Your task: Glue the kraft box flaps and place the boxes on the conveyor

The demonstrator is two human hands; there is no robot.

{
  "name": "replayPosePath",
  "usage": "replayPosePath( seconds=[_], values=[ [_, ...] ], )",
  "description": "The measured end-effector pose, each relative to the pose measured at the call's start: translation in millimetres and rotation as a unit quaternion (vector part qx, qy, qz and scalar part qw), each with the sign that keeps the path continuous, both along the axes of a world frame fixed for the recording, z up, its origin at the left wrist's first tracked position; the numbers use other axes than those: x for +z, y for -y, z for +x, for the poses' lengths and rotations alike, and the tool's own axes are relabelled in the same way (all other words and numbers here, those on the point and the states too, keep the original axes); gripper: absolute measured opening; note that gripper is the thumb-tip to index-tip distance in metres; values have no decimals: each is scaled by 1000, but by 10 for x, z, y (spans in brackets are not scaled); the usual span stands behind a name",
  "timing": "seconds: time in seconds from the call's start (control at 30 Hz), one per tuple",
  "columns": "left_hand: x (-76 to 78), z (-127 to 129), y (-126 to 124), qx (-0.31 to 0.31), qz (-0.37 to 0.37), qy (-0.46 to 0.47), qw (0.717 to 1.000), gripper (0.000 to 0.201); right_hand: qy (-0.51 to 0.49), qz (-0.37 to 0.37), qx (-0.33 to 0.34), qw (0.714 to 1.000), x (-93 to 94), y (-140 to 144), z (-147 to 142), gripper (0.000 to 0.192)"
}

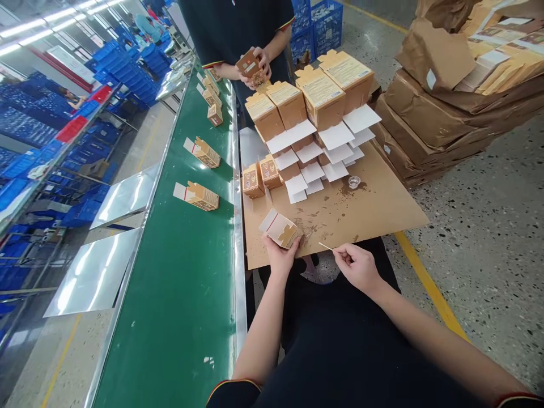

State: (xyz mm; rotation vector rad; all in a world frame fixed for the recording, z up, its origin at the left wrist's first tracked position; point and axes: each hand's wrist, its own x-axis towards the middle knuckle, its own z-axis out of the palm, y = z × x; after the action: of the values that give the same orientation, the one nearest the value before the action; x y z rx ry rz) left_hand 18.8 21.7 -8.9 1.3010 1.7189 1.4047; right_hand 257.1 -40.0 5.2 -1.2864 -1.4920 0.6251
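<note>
My left hand (pixel 282 256) grips a small cardboard box (pixel 281 228) with its white flap raised, just over the near edge of the cardboard-covered table (pixel 374 209). Pinched in my right hand (pixel 356 263) is a thin pale stick (pixel 326 246), which looks like a cotton swab; its tip points left toward the box without touching it. A small clear round dish (pixel 354 182) sits on the table among dark wet spots. Behind it stand stacked boxes (pixel 319 96) with white flaps sticking out toward me. Two smaller closed-looking boxes (pixel 252 181) stand at the table's left edge.
Along my left runs a green conveyor belt (pixel 178 306) carrying several open boxes (pixel 202 196). Across the table, a co-worker's hands (pixel 260 65) hold a brown box (pixel 249 64). Paper-wrapped bundles (pixel 450 119) are piled at right, and blue crates (pixel 326 25) stand behind.
</note>
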Motion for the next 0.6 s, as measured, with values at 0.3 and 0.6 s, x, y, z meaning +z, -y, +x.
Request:
replayPosePath(
  seconds=[0.3,0.6],
  values=[
    [392,-2054,39,242,63,-62,966,98,-8,-30,-48,998,16,-89,278,39],
    [435,-2004,126,380,154,-263,873,87,3,-2,-79,997,94,-215,346,39]
  ],
)
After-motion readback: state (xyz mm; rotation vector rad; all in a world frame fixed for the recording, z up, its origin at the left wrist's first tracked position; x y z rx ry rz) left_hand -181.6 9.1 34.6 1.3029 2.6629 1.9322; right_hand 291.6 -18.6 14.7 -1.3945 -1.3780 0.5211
